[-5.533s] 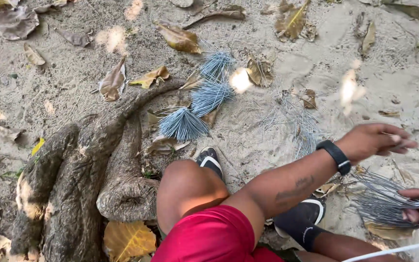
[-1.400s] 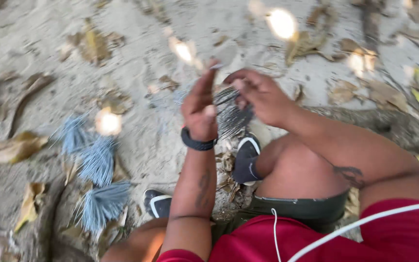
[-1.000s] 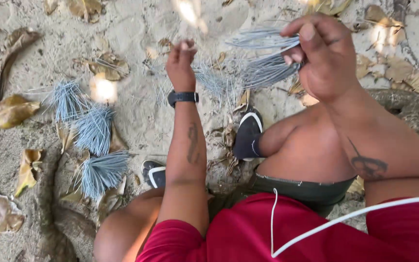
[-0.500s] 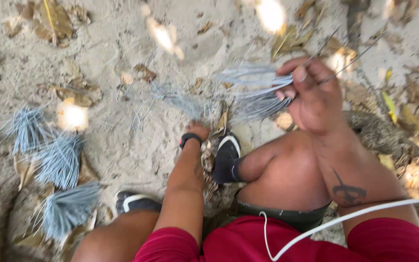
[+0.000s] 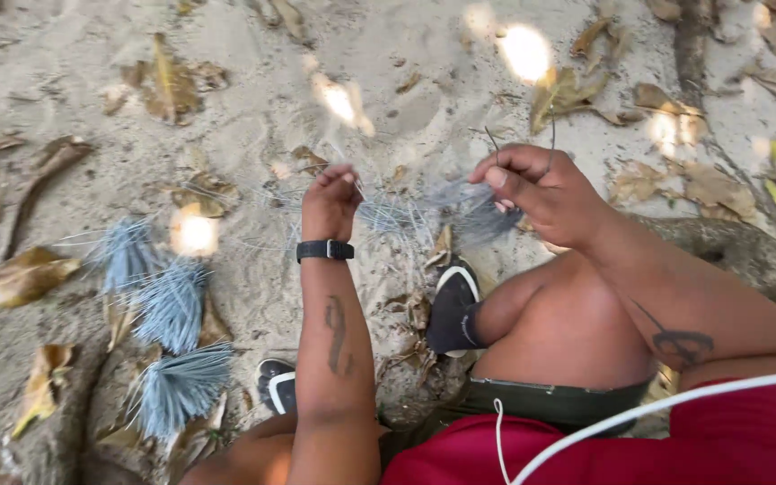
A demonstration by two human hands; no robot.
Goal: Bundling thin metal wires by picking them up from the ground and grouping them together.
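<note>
Sitting on sandy ground, head view only, one person, both hands out front.

- L hand (image 5: pixel 330 202): approx 11 o'clock from frame centre. Fingers curled shut, pinching a few thin grey strands (image 5: pixel 388 216) at the fingertips. Black wristband (image 5: pixel 325 250) just below the hand; dark mark on forearm.
- R hand (image 5: pixel 541 189): approx 1 o'clock. Clenched around a loose bunch of grey strands (image 5: pixel 478 211); bunch fans out toward 9 o'clock, blurred, ends not clear. One thin strand sticks up past the knuckles.
- Strands run between the two hands, over the sand, just above the raised shoe.
- Three tied bundles (image 5: pixel 168 310) of same grey strands: at 8–9 o'clock, lying on ground in a rough line, touching or nearly so, well apart from both hands.
- Black shoe w/ white sole (image 5: pixel 453 305): at centre, toe toward 12 o'clock. Second shoe (image 5: pixel 276 384) at 7 o'clock, partly hidden by L forearm.
- Tree root (image 5: pixel 729 251): at 3 o'clock, behind R forearm.
- Dry leaves (image 5: pixel 168 85): scattered over the sand, w/ sun patches.
- White cord (image 5: pixel 657 409): at 5 o'clock, across red shirt.
</note>
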